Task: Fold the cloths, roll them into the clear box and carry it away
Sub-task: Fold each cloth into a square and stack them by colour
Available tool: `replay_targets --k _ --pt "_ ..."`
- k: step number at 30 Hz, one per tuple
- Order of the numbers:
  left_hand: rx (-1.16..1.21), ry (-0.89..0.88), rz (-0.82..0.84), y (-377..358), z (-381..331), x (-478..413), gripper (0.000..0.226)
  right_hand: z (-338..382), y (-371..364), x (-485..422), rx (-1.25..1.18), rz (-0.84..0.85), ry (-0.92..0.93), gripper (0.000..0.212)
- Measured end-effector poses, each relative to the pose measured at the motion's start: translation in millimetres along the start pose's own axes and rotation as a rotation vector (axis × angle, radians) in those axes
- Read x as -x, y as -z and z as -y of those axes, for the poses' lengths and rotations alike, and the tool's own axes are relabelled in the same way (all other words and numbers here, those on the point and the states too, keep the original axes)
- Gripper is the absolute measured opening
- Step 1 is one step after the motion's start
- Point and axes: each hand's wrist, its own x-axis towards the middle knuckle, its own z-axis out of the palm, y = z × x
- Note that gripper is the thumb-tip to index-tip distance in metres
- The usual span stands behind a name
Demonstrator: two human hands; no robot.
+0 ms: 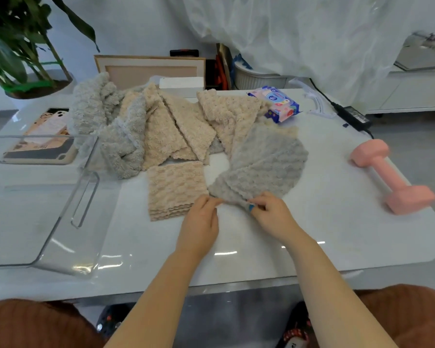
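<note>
A grey fluffy cloth [266, 164] lies spread on the white table, bunched to a point at its near corner. My left hand [199, 227] and my right hand [271, 214] both pinch that near edge, close together. Just left of it sits a folded beige cloth [175, 189] in a neat square. Behind lies a heap of unfolded beige cloths [176, 121] and grey cloths [106, 126]. The clear box [48, 197] stands at the table's left, with nothing in it.
A pink dumbbell [392, 179] lies at the right. A pack of wipes [276, 101] and a black power adapter [354, 116] sit at the back right. A tablet and a phone [43, 136] lie behind the box. A potted plant [23, 46] stands at the back left.
</note>
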Motion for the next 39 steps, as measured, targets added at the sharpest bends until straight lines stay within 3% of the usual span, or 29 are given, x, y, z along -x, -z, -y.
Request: replay_targets --k 5,8,10,12,14,15,18,21,23,27,30,33,36,39 --pt "0.521 0.577 0.115 -19.8 -33.2 -8.9 0.024 6.0 26.3 61.0 -0.197 0.418 -0.07 0.013" --pt "0.389 0.536 0.197 -22.3 -40.4 -9.1 0.028 15.5 37.0 75.3 -0.335 0.668 -0.094 0.03" --pt "0.302 0.468 0.179 -17.5 -40.1 -4.9 0.024 15.5 45.8 74.3 -0.466 0.552 -0.094 0.024" --pt "0.272 0.39 0.142 -3.9 -37.5 -1.7 0.021 3.3 55.0 62.1 -0.476 0.146 -0.135 0.027" --pt "0.194 0.266 0.116 17.7 -32.7 -3.2 0.021 -18.2 64.2 44.1 -0.149 -0.227 -0.189 0.027" --pt "0.141 0.199 0.11 29.4 -29.6 -4.9 0.021 -29.1 67.2 36.7 0.019 -0.266 -0.247 0.03" --pt "0.058 0.075 0.056 64.9 -26.3 -8.2 0.016 -45.7 61.1 27.3 0.174 -0.066 -0.432 0.051" --pt "0.012 0.104 -0.035 83.5 -20.9 1.1 0.009 -43.1 41.7 26.8 0.069 -0.072 -0.342 0.053" --pt "-0.065 0.175 -0.064 83.9 -10.0 14.0 0.015 -36.1 33.2 29.3 -0.059 -0.077 -0.297 0.045" --pt "-0.113 0.262 -0.095 81.0 5.5 34.5 0.018 -34.2 35.1 35.6 -0.052 -0.021 -0.296 0.015" --pt "0.017 0.333 -0.1 84.6 8.5 37.2 0.014 -34.4 49.4 40.3 -0.013 -0.005 -0.298 0.013" --pt "0.212 0.416 0.012 90.4 15.1 35.9 0.017 -32.6 64.4 44.8 -0.021 -0.014 -0.263 0.012" --pt "0.389 0.499 0.116 97.9 22.2 34.2 0.027 -29.6 72.1 42.9 0.028 0.112 -0.227 0.021" --pt "0.547 0.556 0.145 107.5 24.8 32.3 0.016 -18.6 74.0 34.2 0.03 0.239 -0.188 0.023"
